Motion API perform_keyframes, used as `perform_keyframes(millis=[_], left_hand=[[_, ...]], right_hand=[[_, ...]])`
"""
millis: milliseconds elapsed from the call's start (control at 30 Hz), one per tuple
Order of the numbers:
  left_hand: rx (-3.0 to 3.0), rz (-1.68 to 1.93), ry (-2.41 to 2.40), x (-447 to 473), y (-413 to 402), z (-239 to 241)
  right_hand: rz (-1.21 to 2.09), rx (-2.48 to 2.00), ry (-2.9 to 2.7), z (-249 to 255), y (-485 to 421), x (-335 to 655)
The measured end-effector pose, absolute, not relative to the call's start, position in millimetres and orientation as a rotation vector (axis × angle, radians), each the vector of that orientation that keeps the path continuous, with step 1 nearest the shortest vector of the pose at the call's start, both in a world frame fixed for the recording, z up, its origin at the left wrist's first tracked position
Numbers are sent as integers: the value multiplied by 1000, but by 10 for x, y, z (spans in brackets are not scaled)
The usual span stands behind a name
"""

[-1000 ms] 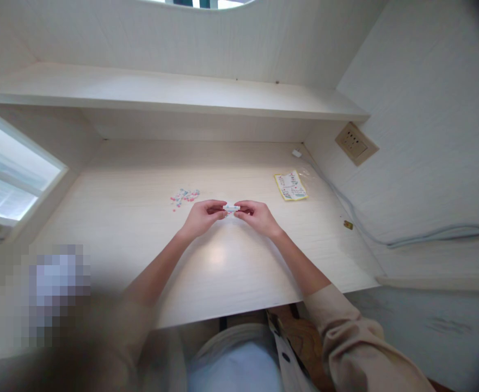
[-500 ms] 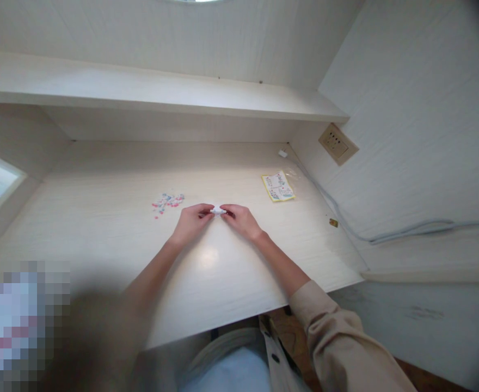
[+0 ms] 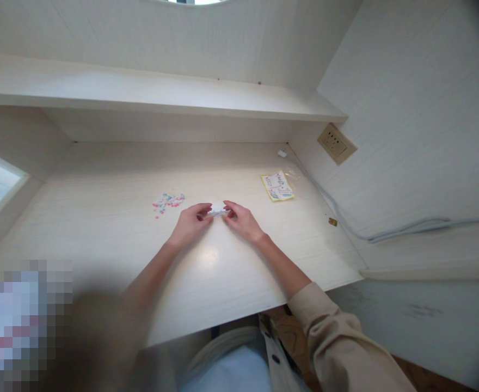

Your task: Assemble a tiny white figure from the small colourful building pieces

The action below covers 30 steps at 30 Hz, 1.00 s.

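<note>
Both hands meet over the middle of a pale wooden desk [image 3: 112,234]. My left hand [image 3: 189,225] and my right hand [image 3: 241,220] each pinch one end of a small white piece [image 3: 217,212] held between their fingertips, just above the desk top. What the piece is cannot be made out at this size. A small scatter of pink, blue and white bits [image 3: 167,201] lies on the desk a little to the left of my left hand.
A yellow-edged printed sheet [image 3: 277,187] lies at the right back of the desk. A grey cable [image 3: 390,232] runs along the right wall below a wall socket [image 3: 336,143]. A small brown object [image 3: 332,221] sits near the cable. A shelf [image 3: 153,95] overhangs the back.
The view has swung right, then steadied. The hands stay together on the small white piece; my fingers have shifted slightly and the piece now tilts a little.
</note>
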<state>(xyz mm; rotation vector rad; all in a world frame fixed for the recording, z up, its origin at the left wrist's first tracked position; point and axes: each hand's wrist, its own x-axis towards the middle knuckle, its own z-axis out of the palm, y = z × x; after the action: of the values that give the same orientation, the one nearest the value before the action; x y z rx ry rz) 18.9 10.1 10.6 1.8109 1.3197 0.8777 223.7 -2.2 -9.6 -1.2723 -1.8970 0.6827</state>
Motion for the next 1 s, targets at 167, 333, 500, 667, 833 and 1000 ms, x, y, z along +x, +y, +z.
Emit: perform_keyframes(millis=[167,333,500,667,833,1000], left_hand=[[1727,969,1357,51,9,83],[1703,997,1415,-130,-179,50],[1678,986,1411,-216,-337,26],[1631,973,1387,-249,-326,18],[1603,972,1346,-284,-310,27],[1620,985,1341,-281,-342,15]], right_hand=[[734,-1275,-1793,-90,-125,2279],[809,-1304,-1659,-31,-301,2291],[914,-1301,-1473,-91,-423,2261],[1015,-1298,-1347,-189,-390,2264],[1096,-1244,-1269,-144,-348,2295],[1102,-1226,-1252,-160,-358,2297]])
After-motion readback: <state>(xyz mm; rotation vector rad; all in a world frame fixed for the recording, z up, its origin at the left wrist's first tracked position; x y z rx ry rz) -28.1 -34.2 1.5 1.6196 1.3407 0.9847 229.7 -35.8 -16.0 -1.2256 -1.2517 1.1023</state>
